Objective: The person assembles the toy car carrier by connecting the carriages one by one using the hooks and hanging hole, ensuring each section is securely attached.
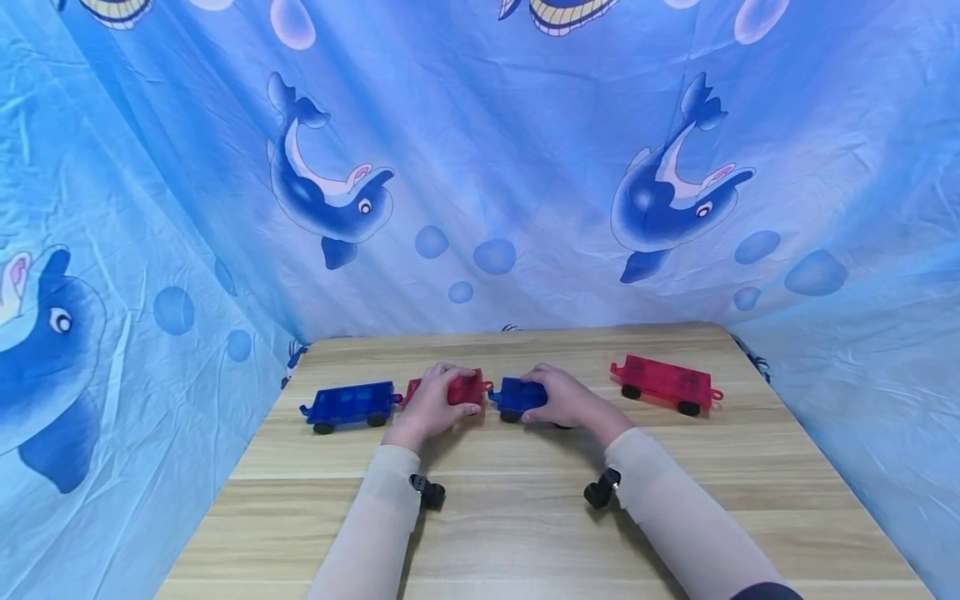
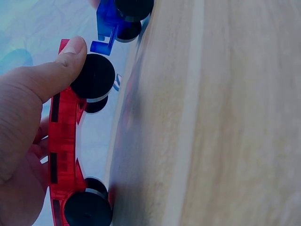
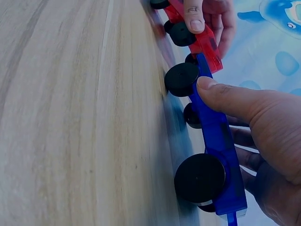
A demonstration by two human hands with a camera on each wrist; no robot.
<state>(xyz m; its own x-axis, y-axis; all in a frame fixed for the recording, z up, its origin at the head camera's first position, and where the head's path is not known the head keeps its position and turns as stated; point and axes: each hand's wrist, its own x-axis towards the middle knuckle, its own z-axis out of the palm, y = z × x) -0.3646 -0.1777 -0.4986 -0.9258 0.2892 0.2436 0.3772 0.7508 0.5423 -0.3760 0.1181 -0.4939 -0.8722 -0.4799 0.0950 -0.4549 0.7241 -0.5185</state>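
Note:
My left hand grips a translucent red toy train car by its sides, the thumb near a black wheel in the left wrist view. Between my right thumb and fingers is a blue toy train car; the right hand covers its rear half. The red car's loop and the blue car's hook face each other closely; whether they are linked I cannot tell. Left of the held red car stands another blue car, its end meeting that car's left end.
A second red car stands apart at the right on the wooden table, hook to the left and loop to the right. Behind the table and along both sides hangs a blue dolphin-print cloth.

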